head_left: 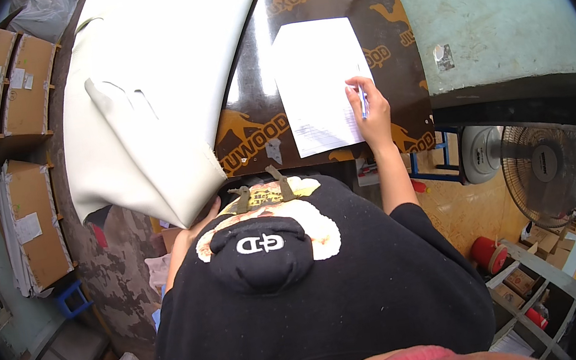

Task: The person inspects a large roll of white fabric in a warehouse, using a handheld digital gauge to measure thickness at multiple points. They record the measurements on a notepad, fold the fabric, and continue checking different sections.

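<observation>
A white sheet of paper point(319, 82) with printed lines near its lower end lies on the dark brown patterned board point(250, 105). My right hand point(375, 115) rests at the paper's right edge, closed around a blue and white pen point(363, 102). The pen stands steeply over the sheet. My left hand point(210, 213) is low beside my body, next to the hanging corner of a large cream-white sheet material point(154, 146). That corner and my shirt hide most of its fingers, so its grip does not show.
Cardboard boxes point(37, 218) stand along the left side, with a small blue stool point(73, 300) below them. To the right are a pale green surface point(490, 11), a standing fan point(545, 166) and a metal shelf frame point(552, 277) holding boxes.
</observation>
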The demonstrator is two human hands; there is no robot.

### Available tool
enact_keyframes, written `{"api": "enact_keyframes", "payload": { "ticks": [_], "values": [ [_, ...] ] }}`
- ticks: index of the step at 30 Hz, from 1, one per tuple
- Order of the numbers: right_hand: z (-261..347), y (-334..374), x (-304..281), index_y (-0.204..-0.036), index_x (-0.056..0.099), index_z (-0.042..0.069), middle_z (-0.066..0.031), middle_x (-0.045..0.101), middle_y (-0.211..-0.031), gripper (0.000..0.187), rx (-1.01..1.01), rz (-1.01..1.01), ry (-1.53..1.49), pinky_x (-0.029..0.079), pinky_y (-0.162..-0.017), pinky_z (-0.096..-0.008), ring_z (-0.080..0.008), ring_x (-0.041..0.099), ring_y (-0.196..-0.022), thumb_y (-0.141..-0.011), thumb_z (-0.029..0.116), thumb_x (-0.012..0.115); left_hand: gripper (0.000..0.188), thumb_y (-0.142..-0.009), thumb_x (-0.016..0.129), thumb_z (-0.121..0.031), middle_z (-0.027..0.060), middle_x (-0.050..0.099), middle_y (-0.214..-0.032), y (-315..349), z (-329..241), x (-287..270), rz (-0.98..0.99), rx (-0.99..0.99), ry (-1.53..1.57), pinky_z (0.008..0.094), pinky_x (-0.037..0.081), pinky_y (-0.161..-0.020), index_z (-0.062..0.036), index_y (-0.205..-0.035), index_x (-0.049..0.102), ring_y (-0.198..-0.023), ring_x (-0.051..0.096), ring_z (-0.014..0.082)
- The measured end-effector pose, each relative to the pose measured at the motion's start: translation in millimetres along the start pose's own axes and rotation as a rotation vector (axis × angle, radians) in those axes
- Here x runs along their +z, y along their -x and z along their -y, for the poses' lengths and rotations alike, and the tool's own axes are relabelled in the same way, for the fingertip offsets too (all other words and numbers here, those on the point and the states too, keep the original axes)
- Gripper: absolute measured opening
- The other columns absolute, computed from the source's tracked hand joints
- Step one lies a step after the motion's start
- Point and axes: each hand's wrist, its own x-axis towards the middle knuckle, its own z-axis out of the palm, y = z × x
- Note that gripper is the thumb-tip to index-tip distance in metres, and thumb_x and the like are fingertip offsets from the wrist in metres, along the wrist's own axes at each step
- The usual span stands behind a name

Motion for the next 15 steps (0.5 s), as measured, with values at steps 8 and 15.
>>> {"api": "enact_keyframes", "payload": {
  "ticks": [8, 15],
  "values": [
    [-23.8, -3.8, 27.2, -0.121, 0.06, 0.009, -0.0121, 0.067, -0.122, 0.032, -0.201, -0.053, 0.246, 0.042, -0.104, -0.0427, -0.0333, 0.058, -0.121, -0.094, 0.024, 0.066, 0.043, -0.096, 0.059, -0.018, 0.013, 0.065, -0.13, 5.7, -0.1, 2.4, -0.028, -0.003, -0.023, 0.0325, 0.048, -0.098, 0.0005, -0.135, 0.057, -0.114, 0.064, 0.0202],
    [-35.3, -11.3, 6.8, -0.117, 0.062, 0.01, -0.0081, 0.068, -0.122, 0.028, -0.141, 0.044, 0.094, 0.042, -0.104, -0.0415, -0.0307, 0.059, -0.121, -0.094, 0.025, 0.066, 0.041, -0.098, 0.059, -0.02, 0.0125, 0.066, -0.13, 31.1, -5.9, 8.8, 0.002, -0.085, -0.159, 0.0324, 0.048, -0.098, -0.0002, -0.135, 0.058, -0.114, 0.064, 0.0198]
  ]
}}
